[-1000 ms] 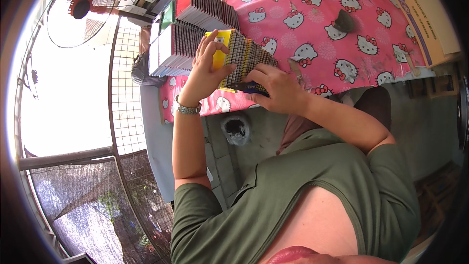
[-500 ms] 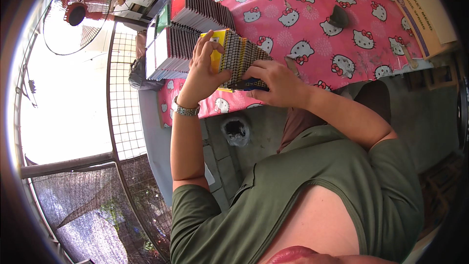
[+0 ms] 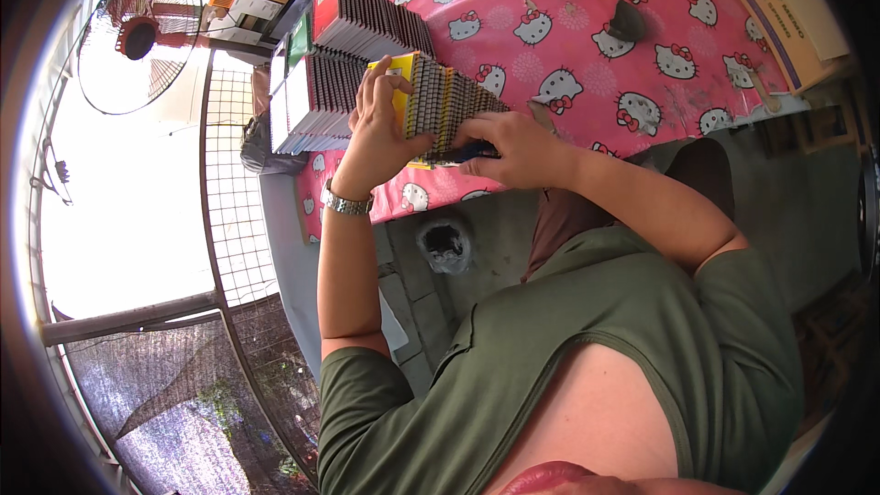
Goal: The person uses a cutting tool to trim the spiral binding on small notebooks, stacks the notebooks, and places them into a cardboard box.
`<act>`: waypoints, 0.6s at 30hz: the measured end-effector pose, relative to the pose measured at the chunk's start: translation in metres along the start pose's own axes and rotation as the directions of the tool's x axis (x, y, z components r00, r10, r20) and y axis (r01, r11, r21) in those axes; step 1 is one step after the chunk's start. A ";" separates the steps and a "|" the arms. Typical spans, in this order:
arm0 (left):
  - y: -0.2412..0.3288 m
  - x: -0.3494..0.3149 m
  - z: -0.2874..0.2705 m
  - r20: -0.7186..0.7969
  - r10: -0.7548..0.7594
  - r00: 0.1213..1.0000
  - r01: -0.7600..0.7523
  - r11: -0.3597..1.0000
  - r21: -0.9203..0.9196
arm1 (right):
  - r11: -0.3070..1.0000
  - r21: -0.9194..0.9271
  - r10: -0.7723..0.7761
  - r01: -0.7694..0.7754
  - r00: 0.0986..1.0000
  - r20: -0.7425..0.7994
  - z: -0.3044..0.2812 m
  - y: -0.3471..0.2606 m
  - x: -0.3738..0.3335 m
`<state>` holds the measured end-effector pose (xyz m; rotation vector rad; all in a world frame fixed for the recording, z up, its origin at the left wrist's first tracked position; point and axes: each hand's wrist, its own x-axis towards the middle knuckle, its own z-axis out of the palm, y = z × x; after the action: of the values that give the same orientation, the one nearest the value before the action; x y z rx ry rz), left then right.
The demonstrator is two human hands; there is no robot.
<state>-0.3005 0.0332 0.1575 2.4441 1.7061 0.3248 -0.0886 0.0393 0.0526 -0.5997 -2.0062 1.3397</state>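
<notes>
A row of small spiral notebooks stands on edge at the near edge of the pink table, wire bindings facing up. The leftmost one has a yellow cover. My left hand grips that end, fingers spread over the yellow cover and thumb against the bindings. At the opposite end, the curled fingers of my right hand hold the last notebooks, where a dark cover partly shows; the fingertips there are hidden. Close behind my left hand are two taller rows of notebooks, one with a red cover, the other with a white cover.
A pink cartoon-cat cloth covers the table. On it lies a dark lump-like object. A cardboard box stands at the far right. To the left is a fan; below the table edge sits a plastic-lined bin.
Both hands stay on the notebook row. My right hand's fingers have shifted slightly at its end, showing more dark cover between thumb and fingers. The whole view has moved a little.
</notes>
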 end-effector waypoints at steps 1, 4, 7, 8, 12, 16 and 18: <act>-0.002 -0.001 0.000 0.002 -0.001 1.000 0.001 1.000 0.003 | 0.945 0.219 0.211 -0.243 0.964 0.162 -0.002 -0.008 0.003; -0.009 -0.005 0.003 -0.002 -0.014 1.000 0.014 1.000 0.001 | 0.919 0.267 0.243 -0.289 0.951 0.194 0.005 -0.008 -0.001; -0.005 -0.005 0.006 -0.009 -0.056 0.998 0.056 0.998 0.009 | 0.999 -0.034 -0.032 0.030 0.997 -0.075 0.008 0.002 -0.009; -0.002 -0.005 0.007 -0.010 -0.074 0.997 0.074 0.997 0.015 | 0.979 -0.161 -0.147 0.123 0.978 -0.151 0.008 0.004 -0.011; -0.003 -0.005 0.007 0.008 -0.067 0.998 0.067 0.996 0.051 | 0.972 -0.204 -0.153 0.118 0.975 -0.163 0.010 0.001 -0.009; 0.000 -0.003 0.002 0.021 -0.054 0.998 0.052 0.996 0.079 | 0.993 -0.088 -0.086 0.078 0.993 -0.087 0.008 0.004 -0.003; 0.000 -0.003 0.001 0.024 -0.056 0.998 0.053 0.995 0.080 | 1.000 0.018 0.015 -0.015 1.000 0.000 0.011 0.005 -0.003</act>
<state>-0.3015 0.0301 0.1558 2.4394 1.8045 0.2220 -0.0943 0.0325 0.0443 -0.6071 -1.9918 1.3648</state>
